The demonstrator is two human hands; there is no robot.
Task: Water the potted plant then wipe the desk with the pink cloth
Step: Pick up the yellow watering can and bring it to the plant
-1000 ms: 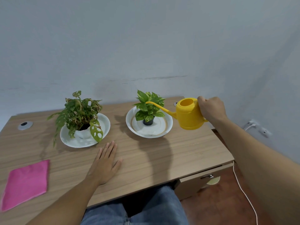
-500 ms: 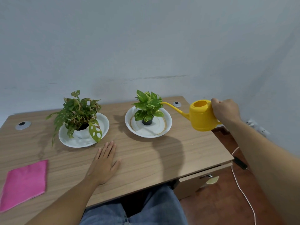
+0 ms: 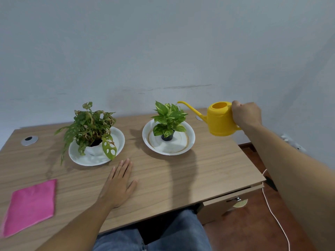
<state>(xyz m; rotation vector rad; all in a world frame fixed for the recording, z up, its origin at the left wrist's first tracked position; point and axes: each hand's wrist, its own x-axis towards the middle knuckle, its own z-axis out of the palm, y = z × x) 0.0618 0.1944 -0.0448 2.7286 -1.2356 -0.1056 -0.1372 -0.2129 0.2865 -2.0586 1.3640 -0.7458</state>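
A yellow watering can (image 3: 220, 122) hangs in the air over the desk's right end, my right hand (image 3: 245, 114) shut on its handle. It is nearly level, and its spout tip sits just right of the top leaves of a small green potted plant (image 3: 168, 118), which stands in a black pot on a white plate (image 3: 188, 142). A bushier plant with holed leaves (image 3: 90, 124) stands on another white plate (image 3: 117, 140) to the left. The pink cloth (image 3: 30, 205) lies flat at the desk's front left. My left hand (image 3: 118, 183) rests flat on the wooden desk (image 3: 208, 171), fingers spread.
Two round cable grommets sit in the desk, one at the back left (image 3: 29, 140), one behind the spout (image 3: 199, 117). A drawer front with a lock (image 3: 233, 199) hangs below the right edge. A white cable (image 3: 272, 212) runs over the red floor. My legs are under the desk.
My right hand drew the can back to the right, away from the small plant, and levelled it out. My left hand and the cloth stayed still.
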